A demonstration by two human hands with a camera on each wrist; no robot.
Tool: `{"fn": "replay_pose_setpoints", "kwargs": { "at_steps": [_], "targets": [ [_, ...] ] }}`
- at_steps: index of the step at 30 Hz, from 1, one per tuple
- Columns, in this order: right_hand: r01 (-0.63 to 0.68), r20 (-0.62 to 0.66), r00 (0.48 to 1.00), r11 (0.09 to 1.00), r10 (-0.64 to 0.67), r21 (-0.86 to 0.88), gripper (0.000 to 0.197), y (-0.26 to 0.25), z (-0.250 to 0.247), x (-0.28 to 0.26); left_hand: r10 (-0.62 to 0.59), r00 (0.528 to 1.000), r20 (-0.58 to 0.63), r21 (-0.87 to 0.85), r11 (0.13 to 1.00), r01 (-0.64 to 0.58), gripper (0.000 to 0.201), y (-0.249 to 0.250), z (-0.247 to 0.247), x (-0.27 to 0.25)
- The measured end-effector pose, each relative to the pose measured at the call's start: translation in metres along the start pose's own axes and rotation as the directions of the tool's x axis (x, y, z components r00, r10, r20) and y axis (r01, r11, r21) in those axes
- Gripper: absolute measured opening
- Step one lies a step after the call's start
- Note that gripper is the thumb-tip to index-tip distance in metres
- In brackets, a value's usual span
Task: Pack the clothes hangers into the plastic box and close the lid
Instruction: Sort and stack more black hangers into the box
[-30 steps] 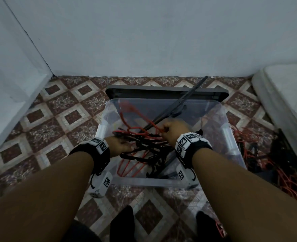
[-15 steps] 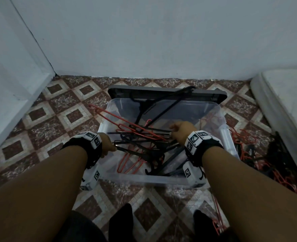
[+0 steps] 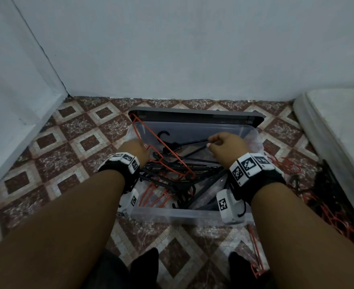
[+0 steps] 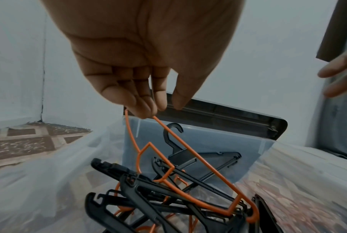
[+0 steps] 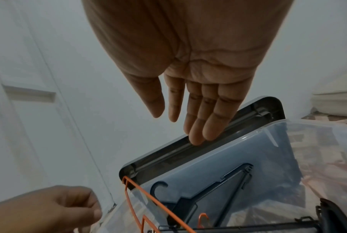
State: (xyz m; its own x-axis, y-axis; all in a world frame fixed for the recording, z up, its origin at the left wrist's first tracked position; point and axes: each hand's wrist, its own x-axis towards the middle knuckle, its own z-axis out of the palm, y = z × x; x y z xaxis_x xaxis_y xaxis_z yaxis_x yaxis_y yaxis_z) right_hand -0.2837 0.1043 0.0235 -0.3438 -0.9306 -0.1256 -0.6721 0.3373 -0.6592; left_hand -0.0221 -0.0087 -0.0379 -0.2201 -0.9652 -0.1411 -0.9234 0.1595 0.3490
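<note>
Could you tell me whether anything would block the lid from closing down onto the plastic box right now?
Yes. An orange hanger, pinched by the left hand, sticks up over the plastic box's far-left rim against the lid. The right hand is open above the box, holding nothing.

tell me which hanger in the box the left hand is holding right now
The thin orange wire hanger, pinched at one end by the left hand. It slants up out of the box over the thicker black hangers, which lie loose and untouched.

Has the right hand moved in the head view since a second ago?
Yes. The right hand went up and away from the tangled hangers toward the dark grey lid.
</note>
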Motion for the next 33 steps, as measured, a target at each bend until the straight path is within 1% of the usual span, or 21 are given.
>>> {"fn": "replay_pose_setpoints", "kwargs": {
  "at_steps": [2,3,6,8,9,11,12,13,14,16,17,18,20,22,24,25,27,29,31,33],
  "targets": [
    [0.011,0.041,0.999,0.999,-0.009,-0.04,0.021,-0.002,0.002,0.001,0.041,0.999,0.034,0.024,0.999,-0.042,0.013,0.01,0.006,0.001],
    [0.017,0.059,0.998,0.999,-0.014,-0.043,0.023,-0.004,0.001,0.003,0.068,0.996,0.055,0.034,0.997,-0.07,0.014,0.016,0.01,0.003],
    [0.044,0.067,0.997,0.999,-0.043,-0.013,0.023,-0.008,-0.005,0.01,0.179,0.978,0.109,0.106,0.976,-0.19,0.023,0.038,0.02,0.021],
    [0.061,0.063,0.996,0.998,-0.061,-0.003,0.023,-0.007,-0.009,0.013,0.218,0.969,0.117,0.173,0.956,-0.236,0.029,0.055,0.021,0.041],
    [0.065,0.055,0.996,0.998,-0.065,0.001,0.022,-0.004,-0.012,0.014,0.209,0.973,0.096,0.206,0.952,-0.225,0.033,0.064,0.02,0.053],
    [0.056,0.022,0.998,0.998,-0.056,0.025,0.021,0.001,-0.021,0.017,0.139,0.99,0.04,0.254,0.956,-0.144,0.039,0.077,0.02,0.076],
    [0.05,0.004,0.999,0.998,-0.05,0.038,0.02,0.004,-0.026,0.019,0.096,0.995,0.038,0.274,0.956,-0.103,0.041,0.081,0.021,0.084],
    [0.042,-0.011,0.999,0.998,-0.042,0.045,0.019,0.007,-0.031,0.02,0.072,0.995,0.074,0.312,0.946,-0.092,0.044,0.084,0.024,0.092],
    [0.035,-0.022,0.999,0.998,-0.034,0.05,0.018,0.009,-0.036,0.021,0.069,0.987,0.144,0.362,0.925,-0.117,0.045,0.084,0.029,0.099],
    [0.027,-0.033,0.999,0.998,-0.025,0.063,0.017,0.014,-0.043,0.023,0.066,0.951,0.303,0.403,0.895,-0.19,0.042,0.082,0.039,0.104],
    [0.027,-0.031,0.999,0.997,-0.025,0.07,0.017,0.016,-0.044,0.023,0.063,0.935,0.348,0.406,0.889,-0.211,0.039,0.08,0.042,0.104],
    [0.028,-0.028,0.999,0.997,-0.026,0.071,0.017,0.016,-0.045,0.023,0.063,0.937,0.344,0.402,0.892,-0.207,0.035,0.079,0.044,0.102],
    [0.035,-0.028,0.999,0.998,-0.034,0.053,0.018,0.017,-0.045,0.021,0.089,0.949,0.304,0.393,0.895,-0.21,0.028,0.082,0.045,0.094],
    [0.051,-0.038,0.998,0.998,-0.05,0.031,0.019,0.015,-0.047,0.02,0.168,0.947,0.272,0.356,0.897,-0.261,0.025,0.089,0.035,0.082],
    [0.072,-0.056,0.996,0.997,-0.071,0.016,0.019,0.012,-0.051,0.018,0.266,0.949,0.172,0.251,0.919,-0.303,0.026,0.098,0.016,0.067],
    [0.084,-0.072,0.994,0.996,-0.083,0.016,0.018,0.011,-0.052,0.017,0.321,0.943,0.087,0.2,0.922,-0.332,0.025,0.102,0.005,0.058],
    [0.117,-0.117,0.987,0.993,-0.113,0.032,0.018,0.006,-0.055,0.012,0.415,0.907,-0.079,0.108,0.908,-0.406,0.02,0.109,-0.021,0.039],
    [0.19,-0.161,0.97,0.981,-0.184,0.028,0.02,-0.001,-0.055,0.005,0.449,0.873,-0.189,0.002,0.889,-0.457,0.015,0.116,-0.047,0.016],
    [0.292,-0.191,0.938,0.956,-0.289,-0.012,0.028,-0.011,-0.054,-0.002,0.48,0.844,-0.242,-0.074,0.858,-0.509,0.014,0.124,-0.07,-0.007],
    [0.377,-0.179,0.908,0.925,-0.379,-0.049,0.038,-0.021,-0.052,-0.009,0.522,0.815,-0.252,-0.096,0.824,-0.558,0.016,0.132,-0.083,-0.027]
  ]
}}
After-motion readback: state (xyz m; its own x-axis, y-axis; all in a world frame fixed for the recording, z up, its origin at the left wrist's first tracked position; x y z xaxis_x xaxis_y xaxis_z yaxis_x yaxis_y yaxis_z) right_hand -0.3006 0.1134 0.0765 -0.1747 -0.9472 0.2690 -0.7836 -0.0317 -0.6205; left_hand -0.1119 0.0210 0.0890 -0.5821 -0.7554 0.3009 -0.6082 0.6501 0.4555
